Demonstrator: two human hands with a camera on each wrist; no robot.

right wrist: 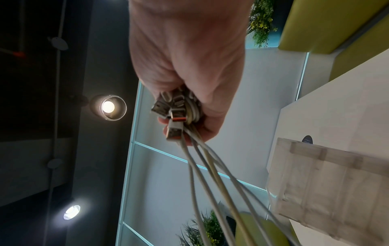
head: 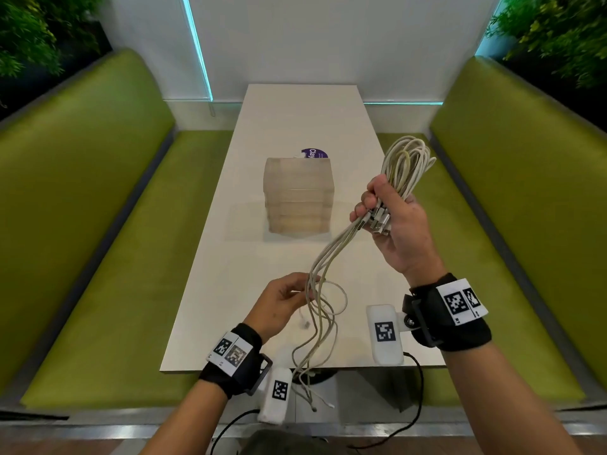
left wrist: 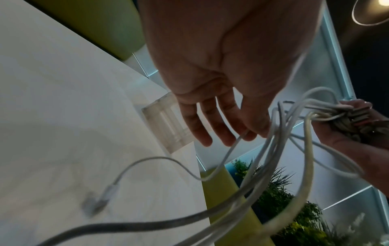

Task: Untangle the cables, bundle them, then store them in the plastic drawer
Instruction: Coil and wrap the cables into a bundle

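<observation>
Several cables [head: 328, 254] clenched in right hand [head: 394, 224]; left hand [head: 282, 303], fingers relaxed, guiding slack; wind evenly.

White table [head: 295, 119] btwn green benches [head: 98, 192], plants [head: 558, 34].

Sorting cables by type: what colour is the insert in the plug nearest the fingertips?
Orange, on one plug in the right hand; right wrist view.
</observation>
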